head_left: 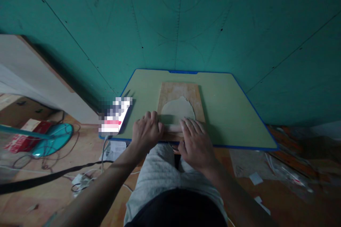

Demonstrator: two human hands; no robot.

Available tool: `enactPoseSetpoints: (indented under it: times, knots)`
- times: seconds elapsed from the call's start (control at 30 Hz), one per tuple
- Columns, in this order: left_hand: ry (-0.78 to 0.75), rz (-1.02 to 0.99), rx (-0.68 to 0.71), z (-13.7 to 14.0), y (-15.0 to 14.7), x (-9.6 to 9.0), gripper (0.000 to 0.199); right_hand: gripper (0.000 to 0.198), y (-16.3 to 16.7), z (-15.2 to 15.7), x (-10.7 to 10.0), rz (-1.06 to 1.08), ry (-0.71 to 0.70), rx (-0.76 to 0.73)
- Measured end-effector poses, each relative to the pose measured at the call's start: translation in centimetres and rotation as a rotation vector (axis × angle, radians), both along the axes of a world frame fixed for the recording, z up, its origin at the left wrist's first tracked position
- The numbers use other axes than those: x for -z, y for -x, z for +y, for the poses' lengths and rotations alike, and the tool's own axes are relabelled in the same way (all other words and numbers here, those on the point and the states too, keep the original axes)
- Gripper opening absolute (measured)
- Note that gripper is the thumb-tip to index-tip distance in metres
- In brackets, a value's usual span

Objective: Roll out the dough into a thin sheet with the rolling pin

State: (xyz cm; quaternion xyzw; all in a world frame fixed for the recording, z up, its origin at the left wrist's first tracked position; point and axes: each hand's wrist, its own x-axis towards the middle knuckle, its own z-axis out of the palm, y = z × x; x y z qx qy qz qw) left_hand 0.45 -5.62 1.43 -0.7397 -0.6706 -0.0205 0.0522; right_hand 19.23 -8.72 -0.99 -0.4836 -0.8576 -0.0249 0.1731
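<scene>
Gripping a pale rolling pin (172,128), left hand (146,130) closed and right hand (196,142) curved over it, at the near edge of the dough sheet (177,108) on a wooden board (179,88), we risk a tear should we bear down unevenly.

Nothing is legible. Pale marks on the red cardboard box (22,143) blur. The bright rectangular screen (114,117) is pixelated.
</scene>
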Motion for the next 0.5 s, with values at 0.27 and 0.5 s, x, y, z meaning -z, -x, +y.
enactPoseSetpoints:
  times: [0.27,0.5]
  knots:
    - [-0.073,-0.003,0.014,-0.1,-0.1,0.2,0.025,0.063,0.2,-0.9,0.3,0.002,-0.003,0.033]
    - [-0.077,-0.063,0.032,-0.8,-0.2,0.3,0.031,0.062,0.4,-2.3,0.8,0.034,-0.050,0.065]
